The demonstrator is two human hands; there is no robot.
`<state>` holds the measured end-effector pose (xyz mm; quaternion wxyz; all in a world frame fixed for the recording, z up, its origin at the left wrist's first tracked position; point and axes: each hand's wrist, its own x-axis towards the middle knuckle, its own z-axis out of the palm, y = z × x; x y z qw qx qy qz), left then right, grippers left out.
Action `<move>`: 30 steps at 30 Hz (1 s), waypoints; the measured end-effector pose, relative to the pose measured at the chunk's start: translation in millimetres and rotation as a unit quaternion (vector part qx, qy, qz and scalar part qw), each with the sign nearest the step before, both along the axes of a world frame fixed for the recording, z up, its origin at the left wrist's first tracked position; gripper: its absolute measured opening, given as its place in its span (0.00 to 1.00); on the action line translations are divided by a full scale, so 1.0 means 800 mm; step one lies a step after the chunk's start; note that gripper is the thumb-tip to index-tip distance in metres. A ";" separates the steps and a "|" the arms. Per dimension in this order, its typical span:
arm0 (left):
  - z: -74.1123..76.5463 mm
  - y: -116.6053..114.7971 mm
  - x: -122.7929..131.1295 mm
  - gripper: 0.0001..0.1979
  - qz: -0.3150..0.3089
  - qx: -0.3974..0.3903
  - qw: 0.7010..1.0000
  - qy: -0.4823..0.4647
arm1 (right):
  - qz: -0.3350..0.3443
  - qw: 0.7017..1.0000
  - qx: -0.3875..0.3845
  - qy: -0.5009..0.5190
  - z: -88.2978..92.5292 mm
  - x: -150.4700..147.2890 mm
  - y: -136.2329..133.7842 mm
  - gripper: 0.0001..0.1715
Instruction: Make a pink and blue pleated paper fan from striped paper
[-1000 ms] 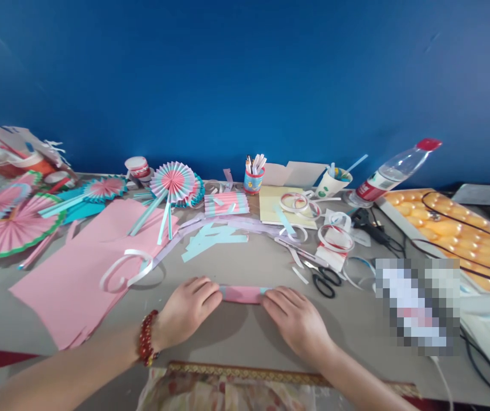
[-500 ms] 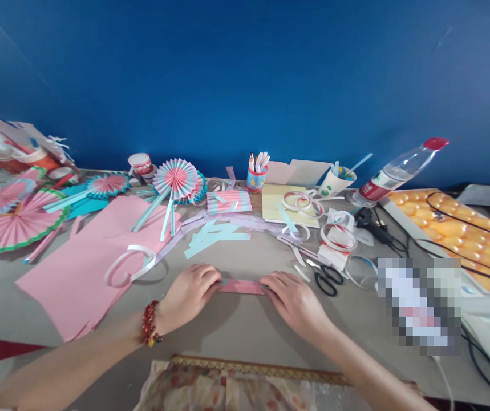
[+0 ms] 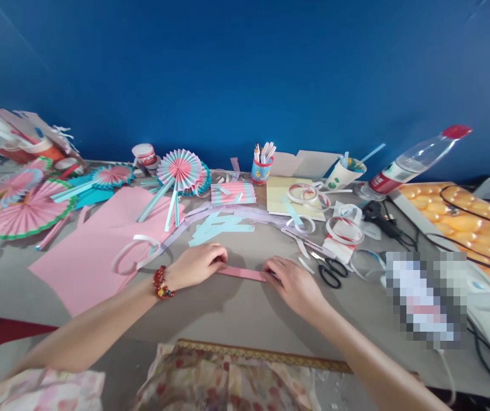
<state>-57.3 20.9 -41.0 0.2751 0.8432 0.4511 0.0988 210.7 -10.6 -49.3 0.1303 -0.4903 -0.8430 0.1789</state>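
Observation:
A narrow pink paper strip (image 3: 245, 273) stretches between my two hands, just over the grey table. Its left end is pinched in my left hand (image 3: 199, 265), fingers curled, with a red bead bracelet on the wrist. My right hand (image 3: 291, 285) is closed on the other end, and the fingers hide that tip. Beyond the hands lie light blue paper strips (image 3: 219, 227) and a curved line of lilac paper strips (image 3: 245, 211). To the left is a stack of pink paper sheets (image 3: 77, 262). Black-handled scissors (image 3: 332, 272) rest just right of my right hand.
Folded paper fans (image 3: 179, 171) stand or lie at the left and back. A pen cup (image 3: 262, 170), tape rolls (image 3: 344, 230), a paper cup (image 3: 343, 174), a tilted-looking plastic bottle (image 3: 411, 162) and a glue gun (image 3: 384, 221) line the back right. A blue wall (image 3: 245, 74) closes the far side.
The strip, seen earlier with a bluish bit at its left end, now shows narrower and slanted down to the right. Both hands still hold it; the whole view has shifted slightly.

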 end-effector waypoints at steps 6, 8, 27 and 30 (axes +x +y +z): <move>0.000 0.005 -0.004 0.08 -0.018 0.003 1.000 0.001 | -0.009 1.000 0.005 -0.001 0.001 -0.002 0.002 0.11; -0.001 0.007 -0.008 0.08 -0.031 -0.008 0.999 -0.003 | -0.011 1.000 0.004 0.001 0.000 -0.002 0.002 0.10; 0.006 0.012 0.003 0.08 -0.046 0.018 0.994 0.101 | -0.021 0.999 -0.023 -0.045 -0.002 -0.003 0.006 0.06; 0.008 0.013 0.003 0.08 -0.044 0.015 0.993 0.108 | -0.021 0.998 -0.030 -0.048 -0.003 -0.003 0.007 0.06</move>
